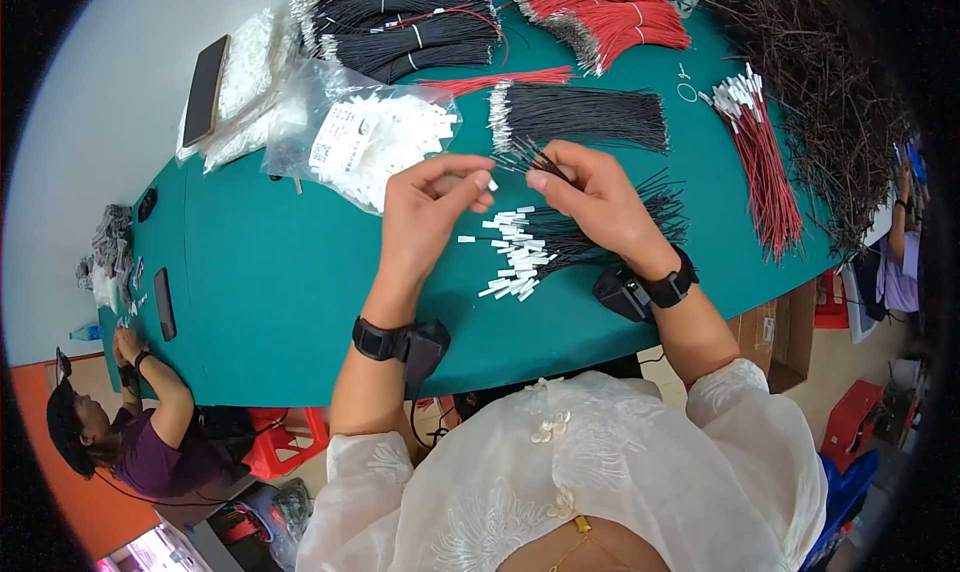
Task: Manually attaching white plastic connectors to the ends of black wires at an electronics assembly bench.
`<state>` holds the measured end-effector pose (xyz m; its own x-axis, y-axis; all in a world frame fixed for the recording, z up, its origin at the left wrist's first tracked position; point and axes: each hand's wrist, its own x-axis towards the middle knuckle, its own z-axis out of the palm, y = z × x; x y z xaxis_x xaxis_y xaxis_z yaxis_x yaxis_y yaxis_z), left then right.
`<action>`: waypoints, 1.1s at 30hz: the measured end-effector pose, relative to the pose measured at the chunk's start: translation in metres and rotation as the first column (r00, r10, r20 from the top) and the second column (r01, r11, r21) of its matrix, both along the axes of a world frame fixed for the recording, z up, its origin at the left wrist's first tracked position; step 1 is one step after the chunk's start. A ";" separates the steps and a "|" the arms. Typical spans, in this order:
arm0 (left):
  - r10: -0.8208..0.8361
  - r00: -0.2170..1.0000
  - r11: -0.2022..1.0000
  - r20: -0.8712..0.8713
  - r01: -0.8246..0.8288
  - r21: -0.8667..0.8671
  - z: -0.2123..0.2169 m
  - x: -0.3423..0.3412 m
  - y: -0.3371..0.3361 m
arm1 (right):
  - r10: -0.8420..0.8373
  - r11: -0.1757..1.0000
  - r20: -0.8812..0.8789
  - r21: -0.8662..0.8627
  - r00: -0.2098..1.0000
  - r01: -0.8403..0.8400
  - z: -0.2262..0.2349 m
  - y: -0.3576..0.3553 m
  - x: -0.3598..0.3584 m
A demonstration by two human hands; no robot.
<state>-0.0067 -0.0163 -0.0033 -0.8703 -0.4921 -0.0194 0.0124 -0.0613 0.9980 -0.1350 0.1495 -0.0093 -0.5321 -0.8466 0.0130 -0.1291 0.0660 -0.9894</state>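
Note:
Between finger and thumb, my left hand (432, 194) pinches a small white plastic connector (491, 184). Close by on its right, my right hand (598, 194) is closed round a few thin black wires (530, 156), whose bare tips point toward the left hand. Below both hands lies a heap of black wires with white connectors (515, 257) on their ends. Just left of my left hand is a clear plastic bag (350, 137) of loose white connectors. A flat bundle of black wires (585, 114) with pale tips lies beyond my hands.
Thick bundles of black wires (405, 27) and red wires (610, 12) line the far edge of the green table (270, 282). Red wires with white connectors (760, 172) and a dark tangled pile (835, 102) lie right. A phone (206, 90) rests on bags; a co-worker (150, 422) sits left.

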 end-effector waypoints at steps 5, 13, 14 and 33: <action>0.001 1.000 1.000 -0.015 -0.002 -0.028 0.000 0.001 0.007 | 0.015 1.000 -0.053 0.017 0.998 -0.014 0.002 0.000 0.002; 0.009 1.000 0.999 -0.008 -0.009 -0.044 -0.004 0.000 0.008 | -0.011 0.999 -0.144 0.029 0.989 0.015 0.001 0.000 0.000; 0.003 1.000 0.999 -0.002 -0.003 -0.047 -0.004 0.000 0.009 | -0.012 0.999 -0.144 0.029 0.990 0.016 0.000 0.000 0.000; 0.044 0.998 0.960 -0.035 -0.033 0.277 -0.007 -0.001 0.005 | -0.167 0.984 -0.047 -0.071 0.985 0.163 0.010 0.003 0.003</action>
<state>-0.0081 -0.0109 -0.0103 -0.8538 -0.5055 -0.1246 0.0600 -0.3333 0.9409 -0.1315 0.1525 0.0003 -0.6616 -0.7435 0.0980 -0.1742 0.0253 -0.9844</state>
